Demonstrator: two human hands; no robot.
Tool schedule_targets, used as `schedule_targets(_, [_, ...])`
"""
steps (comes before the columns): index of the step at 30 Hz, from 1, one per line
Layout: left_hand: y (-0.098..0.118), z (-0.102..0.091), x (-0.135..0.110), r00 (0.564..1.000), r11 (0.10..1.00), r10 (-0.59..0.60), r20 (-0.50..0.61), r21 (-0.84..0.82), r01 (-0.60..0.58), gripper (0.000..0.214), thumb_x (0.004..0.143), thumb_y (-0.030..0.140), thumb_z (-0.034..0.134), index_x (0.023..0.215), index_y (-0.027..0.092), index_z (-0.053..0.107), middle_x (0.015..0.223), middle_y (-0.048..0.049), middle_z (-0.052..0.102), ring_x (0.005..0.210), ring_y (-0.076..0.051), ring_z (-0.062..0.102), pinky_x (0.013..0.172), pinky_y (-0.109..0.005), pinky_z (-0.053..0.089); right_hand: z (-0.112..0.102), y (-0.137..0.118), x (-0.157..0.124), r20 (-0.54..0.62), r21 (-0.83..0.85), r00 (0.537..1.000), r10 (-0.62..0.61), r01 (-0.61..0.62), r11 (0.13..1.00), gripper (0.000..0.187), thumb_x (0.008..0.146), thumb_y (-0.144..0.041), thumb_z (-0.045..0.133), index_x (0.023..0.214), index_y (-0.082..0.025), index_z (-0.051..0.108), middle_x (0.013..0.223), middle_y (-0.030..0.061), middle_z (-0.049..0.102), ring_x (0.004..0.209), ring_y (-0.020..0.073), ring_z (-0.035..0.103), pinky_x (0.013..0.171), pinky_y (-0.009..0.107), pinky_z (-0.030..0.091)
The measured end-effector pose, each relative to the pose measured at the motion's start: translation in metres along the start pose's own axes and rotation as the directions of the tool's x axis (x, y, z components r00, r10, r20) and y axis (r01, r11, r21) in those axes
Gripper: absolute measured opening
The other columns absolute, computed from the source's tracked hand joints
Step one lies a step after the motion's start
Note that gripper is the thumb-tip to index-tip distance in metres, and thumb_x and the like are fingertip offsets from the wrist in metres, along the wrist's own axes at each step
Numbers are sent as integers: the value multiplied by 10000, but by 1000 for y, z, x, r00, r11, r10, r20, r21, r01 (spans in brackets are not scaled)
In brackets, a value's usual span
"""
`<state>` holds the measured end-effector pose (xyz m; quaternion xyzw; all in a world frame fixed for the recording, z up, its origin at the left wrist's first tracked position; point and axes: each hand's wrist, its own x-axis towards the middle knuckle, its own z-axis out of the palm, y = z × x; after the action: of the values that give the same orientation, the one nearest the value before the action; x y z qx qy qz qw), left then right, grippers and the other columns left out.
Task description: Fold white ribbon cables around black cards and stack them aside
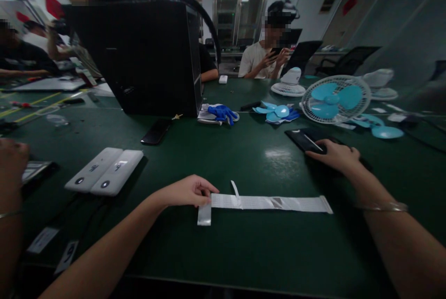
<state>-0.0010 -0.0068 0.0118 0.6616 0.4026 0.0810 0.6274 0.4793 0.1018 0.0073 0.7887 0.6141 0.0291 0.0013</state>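
Observation:
My left hand (188,192) rests on the green table (244,248) with its fingers curled, the fingertips pressing the left end of a long white ribbon strip (268,203). The strip lies flat and runs to the right, with a short piece turned down at its left end. Farther back on the right, my right hand (336,155) lies palm down over the near end of a black flat device (304,139), fingers bent onto it. A thin bracelet (383,206) circles my right wrist.
Two white rectangular units (104,171) lie at the left, a black phone (155,132) behind them. A large black case (139,57) stands at the back. Blue gloves (221,113), blue fan blades (278,112) and a white fan (335,99) sit behind. Another person's hand (12,159) is at far left; people sit beyond.

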Motion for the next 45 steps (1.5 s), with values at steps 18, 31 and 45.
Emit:
schedule_targets(18, [-12,5,10,999,998,-10,-31,56,12,300,758,341,684,985,149,645,806,-33,680,647,-124,608,528,-211,434,-28,-161,-121,63,435,469,-881,781,447,539,814,-439,579,1321,-287,479,1522,58,246,1406,264,164,1115,485,218])
schedule_targets(31, [-8,4,8,990,999,49,-131,-11,-51,273,799,336,642,1005,159,609,893,-39,661,721,-140,610,520,-214,452,-37,-150,-119,106,558,505,-857,683,471,863,793,-577,591,1504,-322,174,1534,46,230,1360,280,276,1059,468,336])
schedule_targets(45, [-10,-2,13,865,980,169,-472,176,-95,328,826,295,611,1135,188,621,1083,-74,656,840,-167,616,646,-263,477,-23,-155,-123,-147,145,328,-933,940,308,410,932,-257,452,1333,-319,506,1200,60,568,1017,205,541,814,377,481])
